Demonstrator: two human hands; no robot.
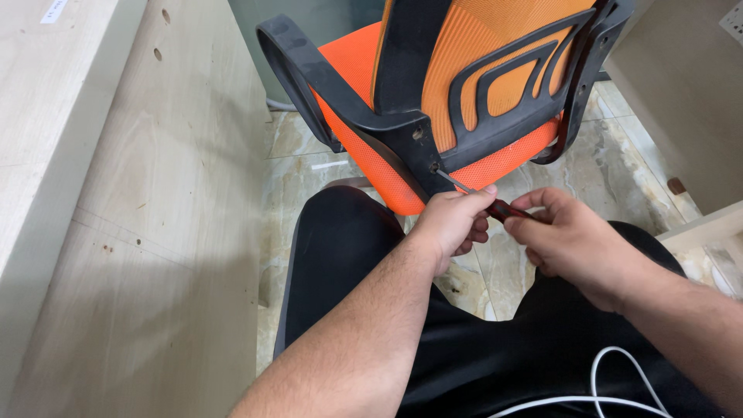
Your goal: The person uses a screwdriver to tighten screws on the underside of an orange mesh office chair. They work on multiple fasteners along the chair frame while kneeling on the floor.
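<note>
Your left hand (453,220) pinches the screwdriver (484,198) shaft, your right hand (569,240) grips its mostly hidden handle; the tip sits at a screw hole in the chair (464,85) frame

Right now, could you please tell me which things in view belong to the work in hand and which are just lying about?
In use:
- slim red-handled metal screwdriver
- orange mesh office chair with black plastic frame
- left hand
- right hand

Lying about:
- white cable
- pale plywood panel

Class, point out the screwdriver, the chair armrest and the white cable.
screwdriver (505,209), head view, on its dark red handle.
chair armrest (290,58), head view, on its black loop.
white cable (596,371), head view, on its curve.
</note>
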